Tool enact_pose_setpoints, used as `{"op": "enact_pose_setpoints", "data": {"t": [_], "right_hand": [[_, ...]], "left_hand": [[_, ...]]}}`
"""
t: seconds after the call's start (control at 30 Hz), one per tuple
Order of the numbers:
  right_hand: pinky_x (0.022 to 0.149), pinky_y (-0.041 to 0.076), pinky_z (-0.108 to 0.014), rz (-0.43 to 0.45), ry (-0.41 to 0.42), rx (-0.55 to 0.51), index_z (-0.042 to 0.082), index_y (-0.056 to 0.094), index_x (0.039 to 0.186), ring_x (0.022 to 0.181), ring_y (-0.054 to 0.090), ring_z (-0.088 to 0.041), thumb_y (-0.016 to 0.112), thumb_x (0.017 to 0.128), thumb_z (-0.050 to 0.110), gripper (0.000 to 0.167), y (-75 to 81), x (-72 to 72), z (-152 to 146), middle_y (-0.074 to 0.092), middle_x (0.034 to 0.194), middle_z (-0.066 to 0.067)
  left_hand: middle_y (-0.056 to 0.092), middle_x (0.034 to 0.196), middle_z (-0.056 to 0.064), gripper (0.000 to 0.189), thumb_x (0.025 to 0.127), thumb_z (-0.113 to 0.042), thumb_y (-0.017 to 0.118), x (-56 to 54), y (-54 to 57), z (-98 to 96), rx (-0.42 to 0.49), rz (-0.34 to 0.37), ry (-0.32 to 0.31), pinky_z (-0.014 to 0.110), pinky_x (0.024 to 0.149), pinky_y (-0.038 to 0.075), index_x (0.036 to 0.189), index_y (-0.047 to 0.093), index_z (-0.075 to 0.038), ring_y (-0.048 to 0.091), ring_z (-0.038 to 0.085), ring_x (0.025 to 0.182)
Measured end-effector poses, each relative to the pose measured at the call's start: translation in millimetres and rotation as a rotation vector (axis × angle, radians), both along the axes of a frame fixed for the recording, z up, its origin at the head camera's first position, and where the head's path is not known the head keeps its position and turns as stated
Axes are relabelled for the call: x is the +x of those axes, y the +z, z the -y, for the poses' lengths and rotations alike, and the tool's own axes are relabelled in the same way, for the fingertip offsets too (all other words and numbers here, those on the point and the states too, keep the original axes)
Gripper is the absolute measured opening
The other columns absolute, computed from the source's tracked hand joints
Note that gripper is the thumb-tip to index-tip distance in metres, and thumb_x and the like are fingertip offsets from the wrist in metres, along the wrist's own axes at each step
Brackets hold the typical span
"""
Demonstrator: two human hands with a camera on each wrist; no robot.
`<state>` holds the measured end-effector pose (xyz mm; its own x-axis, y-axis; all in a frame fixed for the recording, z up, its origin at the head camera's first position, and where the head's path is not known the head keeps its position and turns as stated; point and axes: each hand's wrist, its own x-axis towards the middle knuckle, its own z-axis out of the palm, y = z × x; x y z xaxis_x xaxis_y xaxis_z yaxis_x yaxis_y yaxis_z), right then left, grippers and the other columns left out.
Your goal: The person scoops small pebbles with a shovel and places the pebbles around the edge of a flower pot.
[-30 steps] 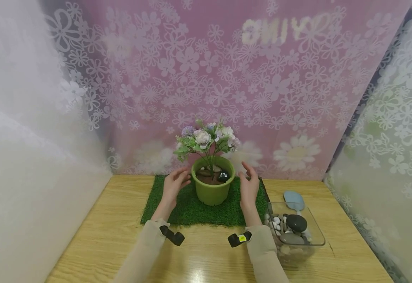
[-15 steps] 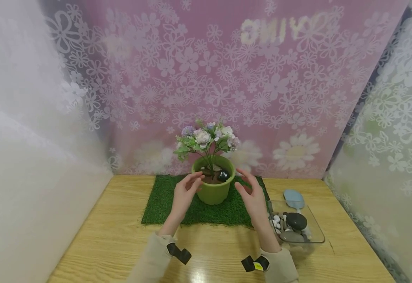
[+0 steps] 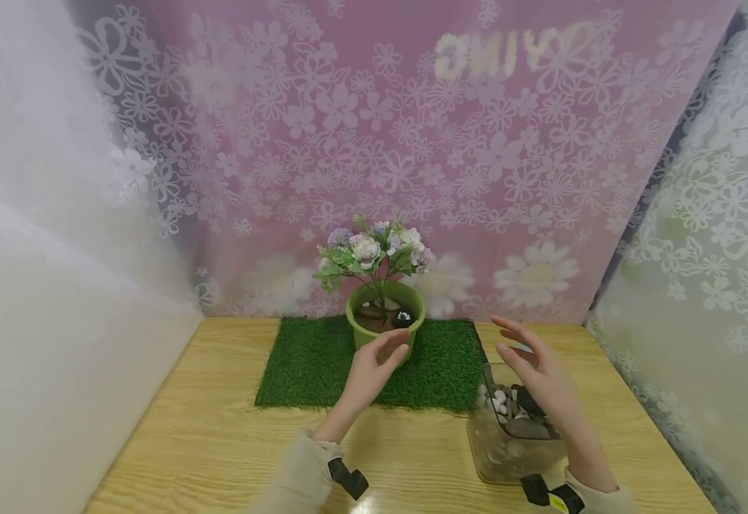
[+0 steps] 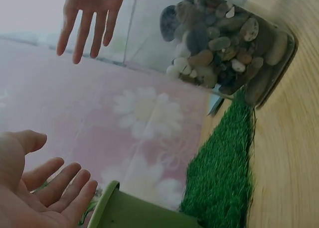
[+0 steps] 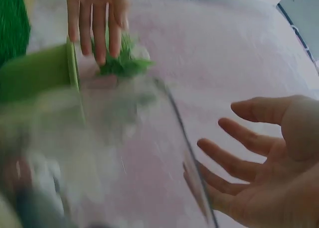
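Note:
My left hand [image 3: 372, 375] is in front of the green flowerpot [image 3: 362, 338], its fingers loosely bent and holding nothing. The pot holds a bunch of white and purple flowers [image 3: 366, 250], with brown soil and a few stones, one of them a shiny black stone [image 3: 403, 318]. Above the clear plastic box [image 3: 518, 460] of stones, my right hand [image 3: 550, 385] hovers with spread, slightly bent fingers and nothing in them. In the right wrist view the box's rim passes close to these fingers [image 5: 234, 158]; whether they touch is unclear. The right hand hides part of the box.
Beneath the pot lies a green artificial-grass mat [image 3: 310, 364] on a wooden table [image 3: 207, 442]. A pink floral curtain [image 3: 348, 157] stands behind, with pale sheets at both sides. A bluish sliver [image 4: 215, 101] shows behind the box in the left wrist view.
Both hands have come away from the pot's sides. The right hand has moved right over the stone box; the left has shifted right, in front of the pot. The blue scoop is now hidden in the head view.

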<state>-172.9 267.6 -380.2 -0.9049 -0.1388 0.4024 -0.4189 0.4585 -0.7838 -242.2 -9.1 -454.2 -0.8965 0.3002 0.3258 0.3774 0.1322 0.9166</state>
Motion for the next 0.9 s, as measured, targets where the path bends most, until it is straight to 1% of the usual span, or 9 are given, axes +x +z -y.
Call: {"op": "enact_pose_setpoints", "data": {"t": [0.03, 0.1, 0.23, 0.4, 0.5, 0.6, 0.7, 0.8, 0.9], "right_hand": [[0.095, 0.044, -0.009, -0.042, -0.012, 0.021, 0.010, 0.048, 0.151, 0.130, 0.047, -0.005, 0.053, 0.106, 0.011, 0.045, -0.9, 0.5, -7.6, 0.048, 0.150, -0.013], [0.096, 0.040, -0.007, -0.111, -0.027, 0.054, 0.009, 0.051, 0.149, 0.128, 0.044, 0.005, 0.055, 0.104, 0.006, 0.045, -3.6, 0.6, -22.1, 0.052, 0.148, -0.006], [0.097, 0.038, -0.008, -0.154, -0.055, 0.123, 0.009, 0.053, 0.147, 0.129, 0.040, 0.011, 0.058, 0.102, 0.003, 0.046, -12.0, 1.7, -50.5, 0.053, 0.146, 0.006], [0.093, 0.039, -0.006, -0.090, -0.058, 0.161, 0.010, 0.052, 0.149, 0.128, 0.040, 0.013, 0.058, 0.103, 0.005, 0.046, -27.8, 7.6, -78.7, 0.051, 0.146, 0.011], [0.091, 0.043, -0.006, -0.038, -0.036, 0.131, 0.009, 0.050, 0.150, 0.127, 0.042, 0.014, 0.055, 0.105, 0.006, 0.046, -39.2, 10.8, -90.5, 0.049, 0.145, 0.017], [0.090, 0.045, -0.007, 0.004, -0.009, 0.090, 0.006, 0.047, 0.151, 0.126, 0.045, 0.012, 0.050, 0.106, 0.005, 0.045, -50.4, 12.4, -100.3, 0.050, 0.146, 0.016], [0.090, 0.045, -0.007, 0.044, -0.003, 0.069, 0.007, 0.044, 0.153, 0.127, 0.047, 0.010, 0.048, 0.107, 0.006, 0.046, -60.3, 14.1, -108.7, 0.050, 0.148, 0.012], [0.090, 0.044, -0.007, 0.098, 0.002, 0.055, 0.011, 0.041, 0.156, 0.128, 0.045, 0.011, 0.045, 0.109, 0.009, 0.047, -68.6, 17.1, -116.3, 0.048, 0.149, 0.015], [0.090, 0.045, -0.008, 0.127, 0.032, 0.022, 0.009, 0.037, 0.157, 0.129, 0.045, 0.012, 0.041, 0.110, 0.008, 0.047, -75.9, 20.9, -123.2, 0.046, 0.150, 0.018]], "left_hand": [[0.062, 0.141, 0.003, 0.040, 0.104, -0.029, 0.059, 0.6, -0.6, -2.8, -0.003, -0.003, -0.016, 0.048, 0.102, 0.051, 0.143, 0.059, -0.018, 0.059, 0.023, 0.127], [0.060, 0.143, 0.004, 0.041, 0.104, -0.031, 0.058, 2.3, -1.8, -8.6, -0.005, -0.012, -0.052, 0.045, 0.102, 0.052, 0.144, 0.058, -0.019, 0.058, 0.023, 0.129], [0.057, 0.147, 0.003, 0.045, 0.104, -0.033, 0.058, 7.6, -4.3, -22.9, -0.044, -0.029, -0.123, 0.040, 0.103, 0.051, 0.147, 0.053, -0.021, 0.056, 0.023, 0.132], [0.051, 0.152, 0.001, 0.051, 0.105, -0.036, 0.057, 14.6, -7.8, -41.9, -0.119, -0.046, -0.202, 0.037, 0.107, 0.048, 0.153, 0.045, -0.026, 0.051, 0.019, 0.136], [0.048, 0.155, 0.000, 0.055, 0.104, -0.037, 0.057, 17.4, -9.8, -51.9, -0.164, -0.072, -0.232, 0.035, 0.107, 0.047, 0.156, 0.040, -0.026, 0.049, 0.017, 0.138], [0.045, 0.157, -0.001, 0.061, 0.104, -0.039, 0.058, 19.8, -11.4, -61.3, -0.207, -0.090, -0.257, 0.033, 0.107, 0.047, 0.159, 0.034, -0.027, 0.047, 0.015, 0.139], [0.041, 0.159, -0.003, 0.066, 0.103, -0.041, 0.059, 22.9, -12.3, -69.8, -0.246, -0.084, -0.276, 0.033, 0.108, 0.046, 0.160, 0.028, -0.030, 0.044, 0.013, 0.141], [0.039, 0.160, -0.006, 0.072, 0.101, -0.046, 0.061, 26.9, -12.5, -76.7, -0.272, -0.063, -0.285, 0.031, 0.109, 0.045, 0.161, 0.023, -0.035, 0.042, 0.010, 0.141], [0.037, 0.160, -0.009, 0.076, 0.098, -0.049, 0.063, 30.9, -12.6, -82.2, -0.288, -0.043, -0.286, 0.033, 0.111, 0.043, 0.161, 0.021, -0.039, 0.041, 0.009, 0.143]]}}
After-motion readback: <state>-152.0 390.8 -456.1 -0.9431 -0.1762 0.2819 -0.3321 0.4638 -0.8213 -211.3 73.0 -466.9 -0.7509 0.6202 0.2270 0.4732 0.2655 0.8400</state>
